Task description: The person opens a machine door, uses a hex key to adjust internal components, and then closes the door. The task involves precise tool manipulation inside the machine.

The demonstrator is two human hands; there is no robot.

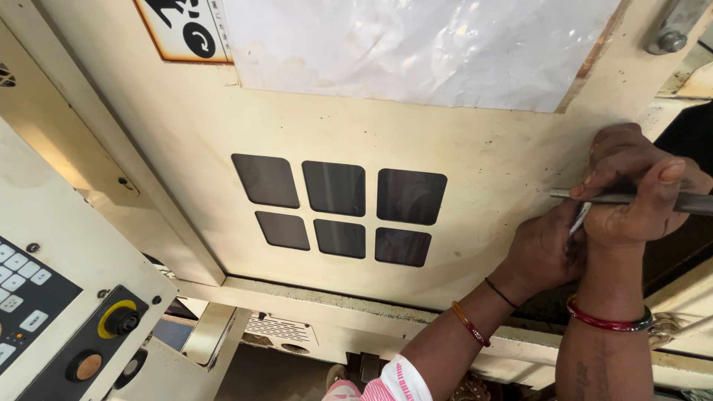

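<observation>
Cream machine door (186, 126) before me: six dark window panes (338, 209) at centre, taped plastic sheet (416, 44) above them (crinkled), keypad panel (30, 297) lower left.

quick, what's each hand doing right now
Left hand: closed, pressed to the machine door; contents hidden.
Right hand: closed on a metal rod.

A cream-painted metal machine door (460, 148) fills the view, scuffed and stained, with six dark rounded-square window panes (338, 210) at its centre. At twelve o'clock hangs a crinkled white plastic sheet (416, 44). At eight o'clock sits a grey keypad control panel (44, 312) with a yellow-ringed black knob (121, 321).
</observation>
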